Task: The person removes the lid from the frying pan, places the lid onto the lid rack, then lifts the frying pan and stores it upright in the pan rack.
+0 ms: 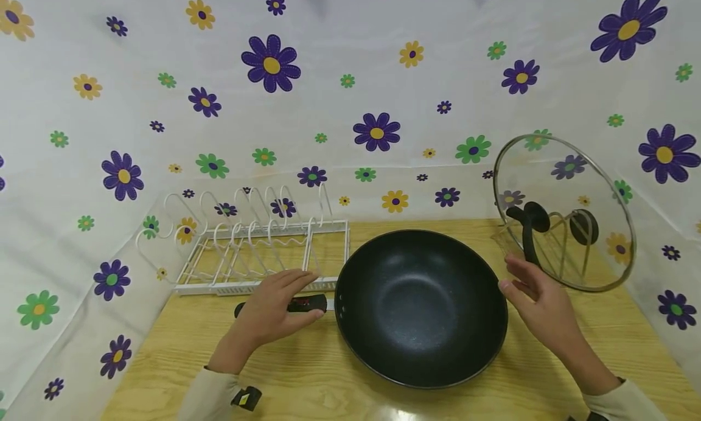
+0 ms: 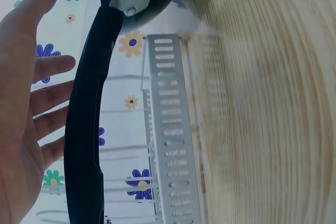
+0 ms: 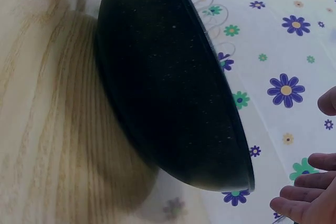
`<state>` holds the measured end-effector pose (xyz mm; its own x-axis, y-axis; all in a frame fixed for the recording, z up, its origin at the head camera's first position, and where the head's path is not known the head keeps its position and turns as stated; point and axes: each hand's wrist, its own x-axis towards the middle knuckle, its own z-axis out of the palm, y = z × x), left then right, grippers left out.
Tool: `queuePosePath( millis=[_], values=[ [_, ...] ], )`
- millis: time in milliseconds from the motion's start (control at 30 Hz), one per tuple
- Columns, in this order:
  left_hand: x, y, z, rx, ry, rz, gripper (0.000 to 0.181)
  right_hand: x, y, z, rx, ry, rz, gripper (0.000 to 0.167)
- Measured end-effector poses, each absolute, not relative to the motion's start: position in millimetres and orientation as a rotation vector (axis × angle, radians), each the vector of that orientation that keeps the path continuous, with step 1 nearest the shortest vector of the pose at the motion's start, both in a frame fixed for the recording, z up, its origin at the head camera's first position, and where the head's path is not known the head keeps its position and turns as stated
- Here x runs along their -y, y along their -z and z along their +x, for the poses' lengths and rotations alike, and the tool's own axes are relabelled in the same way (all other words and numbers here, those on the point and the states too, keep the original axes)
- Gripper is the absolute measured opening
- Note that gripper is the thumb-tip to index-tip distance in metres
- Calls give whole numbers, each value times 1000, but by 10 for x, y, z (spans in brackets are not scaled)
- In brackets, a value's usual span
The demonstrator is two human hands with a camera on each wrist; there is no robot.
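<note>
A black wok (image 1: 418, 305) rests on the wooden table, its inside bare and its long black handle (image 2: 86, 114) pointing left. Over that handle hovers my left hand (image 1: 268, 308), fingers loosely extended and thumb apart. In the left wrist view the handle crosses in front of the fingertips, so contact is hard to judge. My right hand (image 1: 544, 302) is beside the wok's right rim with relaxed fingers, holding nothing. The right wrist view shows a gap between this hand and the wok's dark outer side (image 3: 168, 77).
Behind the left hand stands a white wire dish rack (image 1: 219, 287) with upright loops. At the right a glass lid (image 1: 569, 184) with a black handle (image 1: 528, 238) leans upright at a wire stand (image 1: 564, 250). Flower-patterned sheeting (image 1: 328, 104) walls the table (image 1: 306, 372) behind and at both sides.
</note>
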<state>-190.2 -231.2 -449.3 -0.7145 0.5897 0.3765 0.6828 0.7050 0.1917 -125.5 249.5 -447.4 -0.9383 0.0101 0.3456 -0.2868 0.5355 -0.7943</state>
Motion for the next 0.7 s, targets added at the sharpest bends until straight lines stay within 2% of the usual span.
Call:
queuePosePath(
  millis=[200, 700],
  values=[
    [2415, 4525, -1938, 2700, 404, -955, 64, -2482, 4555, -1261, 2517, -1354, 199, 49],
    [2512, 4589, -1967, 2897, 399, -839, 51, -2369, 4650, -1364, 2783, -1288, 24, 69]
  ],
)
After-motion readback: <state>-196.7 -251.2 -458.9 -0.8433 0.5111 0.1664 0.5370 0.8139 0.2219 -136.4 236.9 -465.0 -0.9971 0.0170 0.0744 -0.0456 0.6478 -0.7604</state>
